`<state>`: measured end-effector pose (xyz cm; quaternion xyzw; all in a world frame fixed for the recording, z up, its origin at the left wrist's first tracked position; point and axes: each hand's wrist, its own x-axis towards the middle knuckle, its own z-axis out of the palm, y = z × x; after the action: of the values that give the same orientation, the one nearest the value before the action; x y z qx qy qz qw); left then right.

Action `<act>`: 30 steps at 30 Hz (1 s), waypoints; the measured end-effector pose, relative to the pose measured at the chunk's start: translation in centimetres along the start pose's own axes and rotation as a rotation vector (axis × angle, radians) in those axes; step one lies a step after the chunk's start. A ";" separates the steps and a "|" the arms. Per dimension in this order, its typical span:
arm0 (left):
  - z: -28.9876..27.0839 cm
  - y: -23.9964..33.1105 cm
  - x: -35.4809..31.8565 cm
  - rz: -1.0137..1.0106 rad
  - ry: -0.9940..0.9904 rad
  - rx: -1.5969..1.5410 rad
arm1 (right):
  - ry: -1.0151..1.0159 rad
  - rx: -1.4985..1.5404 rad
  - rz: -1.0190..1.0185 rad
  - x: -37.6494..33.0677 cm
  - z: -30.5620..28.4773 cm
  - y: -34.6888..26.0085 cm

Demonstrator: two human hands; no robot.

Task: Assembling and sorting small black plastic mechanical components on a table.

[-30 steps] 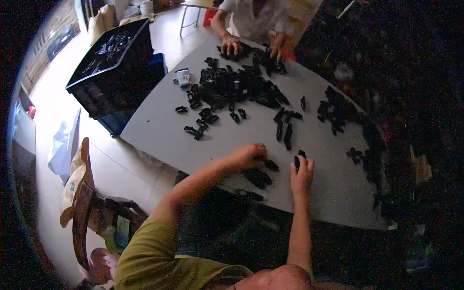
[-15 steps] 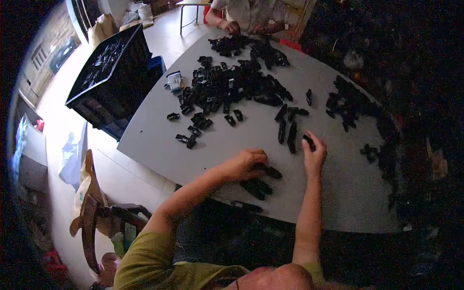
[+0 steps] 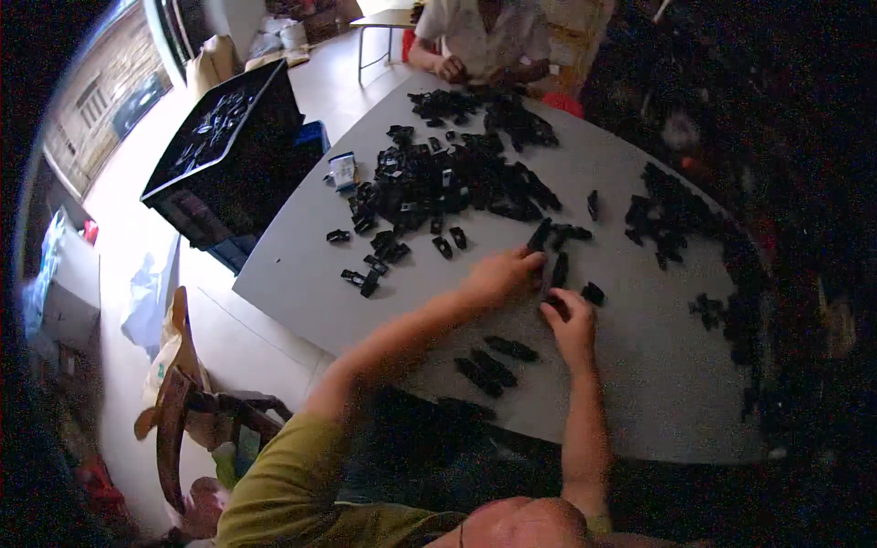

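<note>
My left hand reaches over the middle of the grey table, its thumb and fingers closed on a long, narrow black part that they mostly cover. At the lower end of that part, my right hand has its thumb and forefinger pinched together. Another long black part lies between the hands, and one more black part sits just beyond my left fingertips. Right of my right fingers rests a short black piece. Closer to me, several long black parts lie side by side.
A large heap of black plastic parts covers the table's far middle, with a small white-and-blue packet beside it. More black parts lie right. A black crate stands left, near a wooden chair. Another person sits opposite.
My left hand has left the row of parts near me and moved forward and right. My right hand has let go of a short black piece and shifted left. The view has tilted slightly.
</note>
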<state>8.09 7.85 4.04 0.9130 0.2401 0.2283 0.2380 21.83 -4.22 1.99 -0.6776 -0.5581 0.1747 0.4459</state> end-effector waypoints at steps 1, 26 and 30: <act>0.2 0.3 0.3 -0.030 -0.047 0.038 | 0.091 -0.116 -0.097 -0.2 -0.4 0.2; -0.4 -2.6 -1.7 0.069 -0.204 -0.474 | -0.014 -0.256 0.003 0.0 -1.3 -1.6; 1.2 -4.3 -1.9 0.108 -0.152 -0.458 | -0.050 -0.213 -0.076 0.1 -2.0 -0.5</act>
<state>5.80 9.72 0.22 0.8615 0.1142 0.2196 0.4434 23.07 -4.93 3.50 -0.6950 -0.6097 0.1140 0.3636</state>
